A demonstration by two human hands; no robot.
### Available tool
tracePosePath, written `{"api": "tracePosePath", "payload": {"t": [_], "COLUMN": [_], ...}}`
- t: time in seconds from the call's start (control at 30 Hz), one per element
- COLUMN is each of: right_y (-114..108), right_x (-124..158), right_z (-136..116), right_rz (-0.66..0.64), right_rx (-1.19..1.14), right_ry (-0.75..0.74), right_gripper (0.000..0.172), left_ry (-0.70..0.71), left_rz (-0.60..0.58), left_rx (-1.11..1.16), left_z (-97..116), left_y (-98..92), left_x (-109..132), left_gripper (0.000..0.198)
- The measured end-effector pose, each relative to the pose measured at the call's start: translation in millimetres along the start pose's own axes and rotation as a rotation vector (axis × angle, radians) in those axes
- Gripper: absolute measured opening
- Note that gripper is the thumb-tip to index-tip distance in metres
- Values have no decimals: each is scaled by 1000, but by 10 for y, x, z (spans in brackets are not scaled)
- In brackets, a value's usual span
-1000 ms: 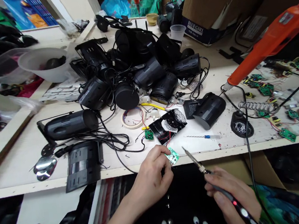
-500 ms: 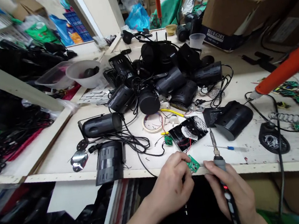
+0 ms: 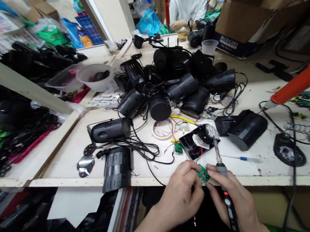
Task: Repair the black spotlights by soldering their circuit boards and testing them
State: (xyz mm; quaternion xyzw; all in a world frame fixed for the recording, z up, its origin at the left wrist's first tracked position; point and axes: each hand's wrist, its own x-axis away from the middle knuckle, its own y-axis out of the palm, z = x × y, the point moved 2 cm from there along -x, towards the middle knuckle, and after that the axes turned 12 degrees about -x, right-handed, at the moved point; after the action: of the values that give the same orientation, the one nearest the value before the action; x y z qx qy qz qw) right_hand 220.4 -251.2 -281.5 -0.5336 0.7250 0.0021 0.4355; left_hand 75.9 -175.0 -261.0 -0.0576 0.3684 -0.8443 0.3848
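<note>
Between my two hands, just over the table's front edge, is a small green circuit board [image 3: 204, 174]. My left hand [image 3: 185, 189] pinches its left side with thumb and forefinger. In my right hand [image 3: 235, 192] a soldering iron [image 3: 223, 175] stands upright, its tip up and a red light lit on the handle. The right fingertips also reach the board's right edge. Behind the board lies an open black housing [image 3: 188, 144] with a reflector and red wires. A second small green board [image 3: 178, 147] rests left of it.
Black lamp housings [image 3: 159, 106] with cables are piled mid-table. A blue screwdriver [image 3: 248, 160] lies right of the iron. An orange electric screwdriver [image 3: 300, 79] hangs at the right. A cardboard box [image 3: 258, 16] stands behind, and a person [image 3: 189, 2] sits across the table.
My right hand has moved left, bringing its fingertips against the board's edge with the iron still held. The view has shifted slightly. Across the table, the person's green cloth has dropped lower.
</note>
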Motion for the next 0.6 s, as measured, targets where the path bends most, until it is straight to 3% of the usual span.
{"api": "tracePosePath", "payload": {"t": [0.33,0.6], "right_y": [5,7], "right_x": [-5,5], "right_z": [-17,-18], "right_rz": [-20,20], "right_rx": [-12,-9], "right_ry": [52,30], "right_gripper": [43,43], "left_ry": [3,81], "left_rz": [-17,58], "left_rx": [4,-114], "left_z": [-34,-18], "left_y": [23,47], "left_x": [18,64], "left_gripper": [16,14]}}
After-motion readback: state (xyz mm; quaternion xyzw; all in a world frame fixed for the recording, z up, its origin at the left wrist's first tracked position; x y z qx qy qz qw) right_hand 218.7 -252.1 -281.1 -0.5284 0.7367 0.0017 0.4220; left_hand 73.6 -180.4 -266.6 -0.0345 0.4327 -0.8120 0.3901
